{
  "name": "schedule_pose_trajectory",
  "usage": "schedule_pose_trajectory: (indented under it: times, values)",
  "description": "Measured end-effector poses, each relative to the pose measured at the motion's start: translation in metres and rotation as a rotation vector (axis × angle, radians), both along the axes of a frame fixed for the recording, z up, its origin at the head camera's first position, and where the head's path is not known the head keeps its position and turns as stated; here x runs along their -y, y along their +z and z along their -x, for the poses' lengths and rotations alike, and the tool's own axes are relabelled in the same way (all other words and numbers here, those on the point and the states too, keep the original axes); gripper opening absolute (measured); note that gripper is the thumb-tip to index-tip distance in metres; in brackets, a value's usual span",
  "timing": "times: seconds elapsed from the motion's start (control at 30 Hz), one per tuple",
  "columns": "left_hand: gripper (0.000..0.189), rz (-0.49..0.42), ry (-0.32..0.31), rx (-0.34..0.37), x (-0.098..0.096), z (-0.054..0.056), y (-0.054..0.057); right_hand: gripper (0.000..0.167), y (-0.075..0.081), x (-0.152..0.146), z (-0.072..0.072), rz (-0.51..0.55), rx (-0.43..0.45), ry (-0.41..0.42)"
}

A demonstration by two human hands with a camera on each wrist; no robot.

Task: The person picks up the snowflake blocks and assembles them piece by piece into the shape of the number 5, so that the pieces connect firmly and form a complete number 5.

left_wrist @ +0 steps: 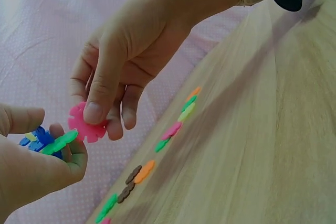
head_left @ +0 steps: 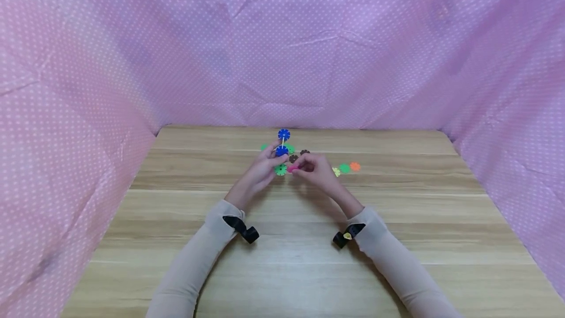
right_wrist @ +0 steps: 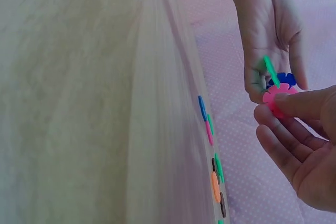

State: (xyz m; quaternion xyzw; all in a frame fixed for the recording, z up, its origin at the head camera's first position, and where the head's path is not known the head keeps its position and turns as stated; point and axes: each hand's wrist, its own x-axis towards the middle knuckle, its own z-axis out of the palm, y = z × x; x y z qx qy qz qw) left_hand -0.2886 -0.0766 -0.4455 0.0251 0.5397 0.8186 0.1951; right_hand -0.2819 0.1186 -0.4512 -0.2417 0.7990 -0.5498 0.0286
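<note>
In the head view my left hand (head_left: 260,172) holds a joined piece of notched plastic discs. Two blue discs (head_left: 284,134) with a thin yellow one between them rise from it, and a green disc (head_left: 280,170) sticks out lower down. Thumb and fingers of my right hand (head_left: 321,174) pinch a pink notched disc (head_left: 292,168). The left wrist view has the pink disc (left_wrist: 79,118) right at the end of the green disc (left_wrist: 60,142); whether their slots are engaged I cannot tell. Left-hand fingers partly hide the blue discs.
Loose notched discs lie along the table's far part: brown (head_left: 293,159), yellow (head_left: 337,172), green (head_left: 345,168) and orange (head_left: 355,166), plus a blue one (right_wrist: 202,107) in the right wrist view. Pink dotted cloth (head_left: 282,63) hangs behind and at both sides of the wooden table (head_left: 287,269).
</note>
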Motion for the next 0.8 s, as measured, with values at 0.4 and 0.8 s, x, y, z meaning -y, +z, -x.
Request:
schedule_pose_trajectory:
  times: [0.4, 0.8]
  values:
    - [0.065, 0.077, 0.156, -0.002, -0.014, -0.009, 0.008, 0.008, 0.003, 0.010, -0.013, -0.014, -0.124, -0.043]
    - [0.047, 0.068, 0.214, -0.057, -0.019, -0.018, 0.016, 0.005, 0.005, 0.015, -0.022, 0.032, -0.273, -0.059]
